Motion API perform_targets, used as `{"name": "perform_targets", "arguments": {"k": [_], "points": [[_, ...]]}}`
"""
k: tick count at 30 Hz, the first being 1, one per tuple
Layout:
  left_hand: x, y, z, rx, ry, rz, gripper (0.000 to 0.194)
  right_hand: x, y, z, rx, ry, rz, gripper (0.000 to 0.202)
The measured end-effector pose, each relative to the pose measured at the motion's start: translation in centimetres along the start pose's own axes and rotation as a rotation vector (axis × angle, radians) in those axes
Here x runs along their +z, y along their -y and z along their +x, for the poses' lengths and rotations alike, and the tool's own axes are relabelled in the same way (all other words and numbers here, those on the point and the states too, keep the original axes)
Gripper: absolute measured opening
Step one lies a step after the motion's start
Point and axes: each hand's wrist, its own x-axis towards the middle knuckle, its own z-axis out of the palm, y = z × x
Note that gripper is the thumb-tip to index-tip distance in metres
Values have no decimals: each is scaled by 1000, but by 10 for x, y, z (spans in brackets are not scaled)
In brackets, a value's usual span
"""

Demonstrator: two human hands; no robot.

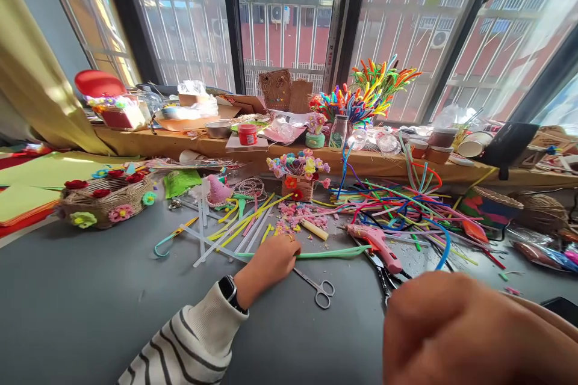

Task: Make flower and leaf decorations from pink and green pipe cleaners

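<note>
My left hand [271,258], with a watch [228,292] at the wrist, is closed over pale green pipe cleaners [332,254] that stick out on both sides. Just below its fingers lie small metal scissors [316,287], their tips close to the hand. My right hand [460,331] is large and blurred at the lower right, near the camera, its fingers curled; what they hold, if anything, is hidden. Between the hands rests a pink glue gun [377,245] on dark-handled scissors [383,277]. A cream stick [315,230] lies beyond my left hand among pink and yellow clippings [289,216].
A flower-trimmed woven basket [106,201] stands at left. Yellow and white strips [246,228] lie by a small flower pot [298,183]. Tangled coloured pipe cleaners [406,210] spread at right. Jars, cups and a red tub [247,134] crowd the window ledge. A dark phone-like object [560,311] sits far right.
</note>
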Motion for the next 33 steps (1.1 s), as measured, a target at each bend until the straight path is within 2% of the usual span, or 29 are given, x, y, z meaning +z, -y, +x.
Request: {"name": "perform_targets", "arguments": {"k": [3, 6, 8, 9, 11, 14, 17, 20, 24, 27, 30, 33], "points": [[3, 4, -3, -31, -68, -57, 16, 5, -56, 5, 285, -21, 111, 23], [3, 5, -5, -67, -142, -136, 15, 32, -112, 12, 562, 10, 434, 24], [1, 4, -5, -68, -196, -209, 16, 53, -137, 18, 644, -88, 613, 25], [1, 3, -5, -58, -228, -252, 16, 61, -144, 23, 668, -224, 674, 27], [0, -1, -5, -23, -285, -344, 17, 71, -151, 32, 647, -571, 771, 29], [1, -6, -5, 43, -307, -459, 18, 74, -152, 40, 483, -906, 895, 29], [4, -6, -4, 90, -267, -525, 19, 71, -154, 40, 343, -1074, 936, 24], [3, 0, -4, 46, -219, -585, 19, 65, -158, 34, 262, -1182, 982, 18], [-2, 16, -7, -145, -141, -822, 23, 59, -162, 27, 176, -1249, 1149, 20], [-5, 26, -9, -255, -90, -1024, 24, 58, -162, 26, 217, -1215, 1171, 25], [-3, 30, -8, -344, -71, -1190, 25, 61, -162, 28, 274, -1150, 1043, 24], [-1, 30, -7, -418, -84, -1249, 28, 64, -162, 29, 307, -1064, 753, 22]]}}
